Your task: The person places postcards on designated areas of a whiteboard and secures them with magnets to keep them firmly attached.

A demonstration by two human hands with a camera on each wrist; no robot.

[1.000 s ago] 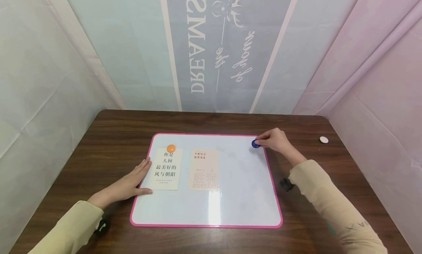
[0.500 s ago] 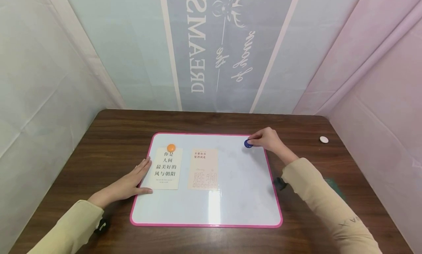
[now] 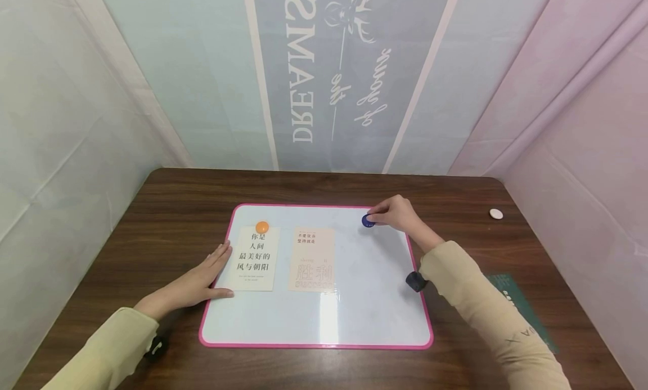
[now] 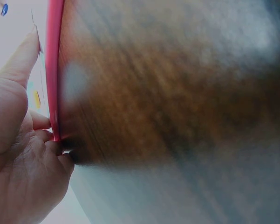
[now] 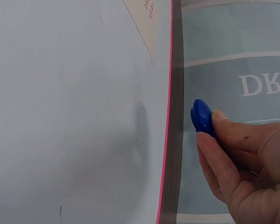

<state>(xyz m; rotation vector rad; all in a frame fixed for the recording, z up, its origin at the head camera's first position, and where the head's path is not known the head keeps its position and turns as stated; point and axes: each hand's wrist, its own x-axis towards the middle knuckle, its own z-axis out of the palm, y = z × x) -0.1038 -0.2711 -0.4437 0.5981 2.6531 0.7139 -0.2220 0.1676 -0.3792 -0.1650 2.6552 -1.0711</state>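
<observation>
A dark wood-grain surface (image 3: 192,190) is bounded beyond the far edge of the whiteboard (image 3: 374,294) by a hanging cloth (image 3: 349,148), printed with mirror-reversed white lettering. Pale fabric walls (image 3: 66,131) are hung to the left and right of the whiteboard. The whiteboard, rimmed in pink, is laid flat on the surface, and a bright reflection is seen toward its near edge. Well to the right of the whiteboard, a white disc (image 3: 496,214) is placed on the surface; nearer, a green sheet (image 3: 518,300) is partly covered by the right sleeve (image 3: 481,300).

Two cards are carried on the whiteboard: a white card (image 3: 255,266) near its left edge and a pink card (image 3: 311,260) farther right, set apart. The upper edge of the white card is overlapped by an orange disc (image 3: 261,227).

The left edge of the whiteboard is touched by the left hand (image 3: 199,278), with its fingers extended. A blue disc (image 3: 368,220) is pinched by the fingers (image 5: 219,161) of the right hand (image 3: 397,213) and is held above the whiteboard, near its far edge, right of the pink card.
</observation>
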